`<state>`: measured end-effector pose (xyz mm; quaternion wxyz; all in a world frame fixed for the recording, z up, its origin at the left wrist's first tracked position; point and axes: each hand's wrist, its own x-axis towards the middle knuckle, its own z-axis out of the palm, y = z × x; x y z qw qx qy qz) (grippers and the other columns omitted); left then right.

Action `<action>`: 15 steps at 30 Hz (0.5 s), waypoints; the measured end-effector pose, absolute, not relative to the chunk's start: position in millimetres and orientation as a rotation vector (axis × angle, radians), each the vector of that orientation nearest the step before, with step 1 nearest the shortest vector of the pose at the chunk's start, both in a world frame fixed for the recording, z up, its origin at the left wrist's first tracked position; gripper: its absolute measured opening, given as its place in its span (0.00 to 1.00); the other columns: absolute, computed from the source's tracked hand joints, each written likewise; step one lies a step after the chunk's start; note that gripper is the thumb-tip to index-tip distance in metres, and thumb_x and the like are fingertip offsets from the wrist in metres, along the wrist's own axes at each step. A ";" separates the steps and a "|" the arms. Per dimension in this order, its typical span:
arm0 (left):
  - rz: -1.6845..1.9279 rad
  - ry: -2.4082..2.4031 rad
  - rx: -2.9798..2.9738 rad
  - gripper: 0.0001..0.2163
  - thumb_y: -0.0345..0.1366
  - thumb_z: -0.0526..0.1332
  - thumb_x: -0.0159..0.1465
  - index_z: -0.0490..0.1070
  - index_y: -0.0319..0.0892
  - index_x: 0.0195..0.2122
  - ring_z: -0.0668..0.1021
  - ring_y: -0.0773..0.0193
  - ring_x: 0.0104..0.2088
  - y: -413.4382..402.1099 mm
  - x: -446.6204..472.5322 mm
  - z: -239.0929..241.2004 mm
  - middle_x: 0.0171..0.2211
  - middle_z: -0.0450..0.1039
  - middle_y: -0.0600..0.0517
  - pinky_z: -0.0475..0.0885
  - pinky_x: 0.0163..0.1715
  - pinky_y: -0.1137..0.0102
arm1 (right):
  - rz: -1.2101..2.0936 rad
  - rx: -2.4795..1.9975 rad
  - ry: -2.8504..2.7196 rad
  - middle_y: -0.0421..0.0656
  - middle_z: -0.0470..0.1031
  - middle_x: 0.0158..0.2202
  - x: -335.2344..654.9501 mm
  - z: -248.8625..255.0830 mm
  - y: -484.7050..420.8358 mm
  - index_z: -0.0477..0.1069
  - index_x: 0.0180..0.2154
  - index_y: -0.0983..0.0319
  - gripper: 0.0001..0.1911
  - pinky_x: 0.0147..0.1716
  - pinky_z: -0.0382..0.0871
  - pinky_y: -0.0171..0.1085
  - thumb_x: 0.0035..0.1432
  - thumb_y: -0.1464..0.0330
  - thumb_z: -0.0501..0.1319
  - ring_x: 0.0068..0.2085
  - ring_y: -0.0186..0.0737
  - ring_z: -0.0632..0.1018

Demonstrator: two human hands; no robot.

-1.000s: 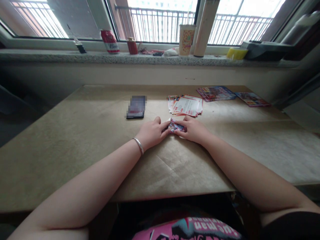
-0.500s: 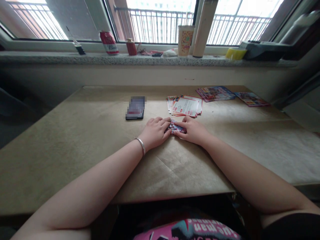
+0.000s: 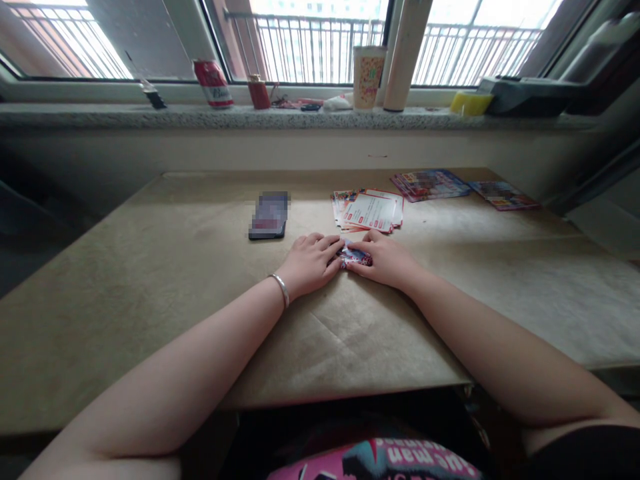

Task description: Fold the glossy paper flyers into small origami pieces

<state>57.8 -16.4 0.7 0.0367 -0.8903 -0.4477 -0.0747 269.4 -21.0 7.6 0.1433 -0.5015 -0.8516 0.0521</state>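
Between my hands, on the table, lies a small folded piece of glossy, colourfully printed paper (image 3: 356, 255). My left hand (image 3: 311, 263) lies on its left end, fingertips pressing it down and thumb at the near edge. From the other side, my right hand (image 3: 387, 257) grips it between thumb and fingers, which hide its right end. Just beyond my hands is a loose pile of red-edged white printed cards (image 3: 373, 210). A dark phone (image 3: 269, 217) with a blurred screen rests to the left of the pile.
Printed colourful sheets lie in one stack (image 3: 430, 185) and another stack (image 3: 504, 195) at the far right of the table (image 3: 165, 313). On the stone windowsill (image 3: 290, 120) stand a red can (image 3: 213, 83), a paper cup (image 3: 369, 77), a cardboard tube (image 3: 404, 63) and yellow tape (image 3: 470, 103).
Both hands stay nearly in place on the folded paper, with the visible part of its print slightly altered. The whole view has shifted a little.
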 end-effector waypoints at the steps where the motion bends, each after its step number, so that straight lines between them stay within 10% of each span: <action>1: -0.232 -1.375 -2.739 0.24 0.47 0.46 0.71 0.61 0.45 0.65 0.66 0.52 0.58 -16.0 57.5 0.4 0.64 0.63 0.51 0.58 0.59 0.58 | 0.152 -1.446 -2.459 0.47 0.71 0.46 269.5 7.6 -20.8 0.74 0.53 0.55 0.29 0.47 0.69 0.41 0.59 0.46 0.57 0.44 0.44 0.76; 15: -0.239 -1.488 -2.802 0.24 0.50 0.44 0.71 0.60 0.51 0.65 0.62 0.52 0.61 -12.8 55.0 -2.6 0.67 0.57 0.56 0.54 0.61 0.55 | 0.134 -1.405 -2.477 0.49 0.68 0.53 272.6 7.0 -21.7 0.74 0.54 0.55 0.27 0.53 0.67 0.45 0.60 0.49 0.57 0.50 0.48 0.74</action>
